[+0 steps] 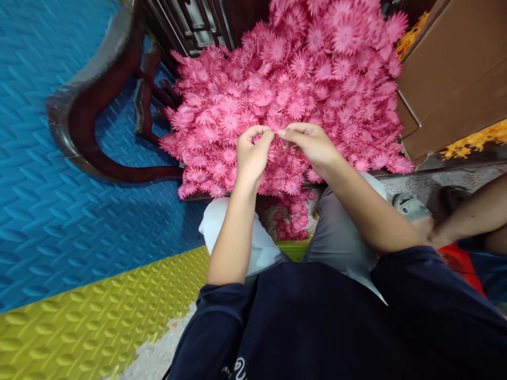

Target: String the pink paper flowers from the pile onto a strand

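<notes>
L hand (252, 153) & R hand (315, 143) meet above flower pile (317, 79), each grip pinched on prob. a pink flower (274, 126), just over pile's near half. Risk: it could tear if tugged hard; edge flowers (293, 184) of pile could drop if knocked.

The head view looks forward and down from close above the pink flower pile's (293, 79) near side.
</notes>
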The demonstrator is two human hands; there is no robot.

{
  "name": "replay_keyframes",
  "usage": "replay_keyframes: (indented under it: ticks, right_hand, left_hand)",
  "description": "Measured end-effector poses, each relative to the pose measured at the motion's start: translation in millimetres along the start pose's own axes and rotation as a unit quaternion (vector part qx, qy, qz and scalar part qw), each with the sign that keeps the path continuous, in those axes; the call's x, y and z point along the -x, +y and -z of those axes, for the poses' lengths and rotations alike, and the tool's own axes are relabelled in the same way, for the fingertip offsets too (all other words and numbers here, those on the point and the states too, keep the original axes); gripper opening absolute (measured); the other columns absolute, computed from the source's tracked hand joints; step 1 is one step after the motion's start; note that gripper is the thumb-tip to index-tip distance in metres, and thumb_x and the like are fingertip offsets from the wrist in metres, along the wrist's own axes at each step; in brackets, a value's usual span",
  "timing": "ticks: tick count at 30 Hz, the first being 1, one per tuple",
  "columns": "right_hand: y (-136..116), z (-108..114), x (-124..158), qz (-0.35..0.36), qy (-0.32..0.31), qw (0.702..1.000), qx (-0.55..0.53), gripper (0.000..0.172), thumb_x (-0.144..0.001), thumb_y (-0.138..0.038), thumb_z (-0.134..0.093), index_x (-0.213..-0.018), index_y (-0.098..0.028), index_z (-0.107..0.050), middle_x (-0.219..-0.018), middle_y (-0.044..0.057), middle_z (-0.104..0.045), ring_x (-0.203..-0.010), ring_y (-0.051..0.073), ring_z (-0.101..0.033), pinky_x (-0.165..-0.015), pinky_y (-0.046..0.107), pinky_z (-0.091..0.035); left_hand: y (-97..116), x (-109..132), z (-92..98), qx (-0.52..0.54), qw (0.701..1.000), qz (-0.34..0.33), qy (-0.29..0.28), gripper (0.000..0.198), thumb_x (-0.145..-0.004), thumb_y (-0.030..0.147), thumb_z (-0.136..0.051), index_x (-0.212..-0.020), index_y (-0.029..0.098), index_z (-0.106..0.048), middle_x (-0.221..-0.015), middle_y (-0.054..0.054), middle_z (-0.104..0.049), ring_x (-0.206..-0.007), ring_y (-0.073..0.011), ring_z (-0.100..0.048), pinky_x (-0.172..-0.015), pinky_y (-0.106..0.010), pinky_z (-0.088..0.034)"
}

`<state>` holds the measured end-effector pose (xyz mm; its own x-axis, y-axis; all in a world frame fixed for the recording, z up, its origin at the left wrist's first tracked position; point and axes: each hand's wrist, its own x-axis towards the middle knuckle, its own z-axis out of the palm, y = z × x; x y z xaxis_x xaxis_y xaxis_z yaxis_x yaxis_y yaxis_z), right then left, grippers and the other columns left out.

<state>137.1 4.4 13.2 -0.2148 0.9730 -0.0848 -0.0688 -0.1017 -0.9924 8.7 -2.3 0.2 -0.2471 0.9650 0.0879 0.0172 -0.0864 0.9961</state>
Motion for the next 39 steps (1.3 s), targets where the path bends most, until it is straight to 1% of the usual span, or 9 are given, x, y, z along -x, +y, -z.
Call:
replay_keyframes:
  ticks: [5, 12, 18, 22, 26, 29, 31, 34, 39]
  right_hand:
    - [6, 3, -3, -0.053, -0.006, 0.997, -0.057, 0.03, -0.064, -0.044, -0.079, -0.07, -0.019, -0.064, -0.069, -0.003, -0.059, -0.065, 0.008, -0.054, -0.061, 0.023, -0.042]
    - [3, 4, -1, -0.105, -0.032, 0.987, -0.115, 0.023, -0.07, -0.035, -0.075, -0.077, -0.018, -0.062, -0.079, -0.001, -0.063, -0.069, 0.009, -0.057, -0.068, 0.025, -0.046]
    - [7, 2, -2, -0.129, -0.015, 0.98, -0.149, 0.019, -0.073, -0.03, -0.074, -0.082, -0.019, -0.063, -0.079, -0.003, -0.063, -0.064, 0.006, -0.055, -0.061, 0.021, -0.044]
    - [13, 2, -4, -0.131, -0.015, 0.979, -0.154, 0.021, -0.076, -0.037, -0.071, -0.084, -0.019, -0.062, -0.078, -0.002, -0.064, -0.064, 0.007, -0.055, -0.061, 0.021, -0.045]
    - [13, 3, -5, -0.117, -0.01, 0.986, -0.121, 0.026, -0.075, -0.042, -0.071, -0.085, -0.019, -0.062, -0.079, -0.001, -0.064, -0.063, 0.007, -0.056, -0.058, 0.021, -0.043]
    - [9, 2, -3, -0.106, -0.001, 0.989, -0.101, 0.034, -0.074, -0.053, -0.069, -0.081, -0.02, -0.061, -0.079, 0.001, -0.064, -0.062, 0.008, -0.056, -0.055, 0.022, -0.043]
    - [6, 0, -2, -0.095, 0.003, 0.991, -0.092, 0.037, -0.071, -0.055, -0.07, -0.077, -0.02, -0.062, -0.076, 0.0, -0.063, -0.06, 0.007, -0.055, -0.055, 0.022, -0.042]
    - [4, -3, 0, -0.084, 0.009, 0.993, -0.076, 0.03, -0.067, -0.044, -0.078, -0.073, -0.018, -0.063, -0.07, -0.002, -0.06, -0.057, 0.005, -0.053, -0.054, 0.02, -0.041]
    - [5, -3, -1, -0.11, 0.044, 0.989, -0.091, 0.015, -0.075, -0.03, -0.071, -0.074, -0.017, -0.063, -0.071, -0.003, -0.062, -0.056, 0.005, -0.056, -0.052, 0.019, -0.039]
  left_hand:
    - [0, 0, 1.1, -0.004, 1.0, -0.006, 0.006, 0.023, -0.077, 0.006, -0.059, -0.058, 0.018, -0.058, -0.057, 0.004, -0.049, -0.055, -0.0077, -0.041, -0.058, -0.02, -0.038]
    - [-1, -1, 0.3, -0.007, 1.0, 0.008, 0.006, 0.026, -0.08, 0.011, -0.062, -0.056, 0.018, -0.055, -0.056, 0.004, -0.049, -0.056, -0.0087, -0.045, -0.061, -0.023, -0.039]
    - [-7, -2, -1.4, -0.002, 1.0, 0.007, 0.014, 0.025, -0.081, 0.017, -0.064, -0.057, 0.02, -0.056, -0.056, 0.003, -0.049, -0.055, -0.01, -0.045, -0.058, -0.025, -0.039]
    - [-9, -3, -1.6, -0.002, 1.0, 0.008, 0.019, 0.025, -0.081, 0.018, -0.064, -0.057, 0.02, -0.055, -0.057, 0.003, -0.05, -0.056, -0.0107, -0.046, -0.059, -0.025, -0.04]
    - [-5, -2, -1.7, -0.011, 1.0, 0.008, 0.022, 0.025, -0.078, 0.007, -0.062, -0.057, 0.019, -0.056, -0.057, 0.004, -0.051, -0.055, -0.0093, -0.045, -0.061, -0.024, -0.04]
    - [-4, -1, -2.2, -0.033, 0.999, -0.02, 0.037, 0.024, -0.073, 0.0, -0.061, -0.059, 0.018, -0.058, -0.059, 0.005, -0.054, -0.056, -0.0084, -0.046, -0.063, -0.022, -0.041]
    - [-4, -1, -2.3, -0.043, 0.997, -0.042, 0.043, 0.023, -0.071, -0.002, -0.062, -0.06, 0.018, -0.058, -0.06, 0.005, -0.055, -0.057, -0.0081, -0.046, -0.062, -0.022, -0.041]
    - [-6, -1, -2.0, -0.054, 0.996, -0.056, 0.043, 0.022, -0.071, 0.0, -0.062, -0.06, 0.018, -0.059, -0.061, 0.005, -0.055, -0.056, -0.0078, -0.045, -0.06, -0.022, -0.039]
    - [-3, -2, -2.1, -0.053, 0.996, -0.045, 0.047, 0.024, -0.072, -0.002, -0.059, -0.059, 0.018, -0.056, -0.06, 0.005, -0.054, -0.058, -0.0079, -0.047, -0.064, -0.021, -0.041]
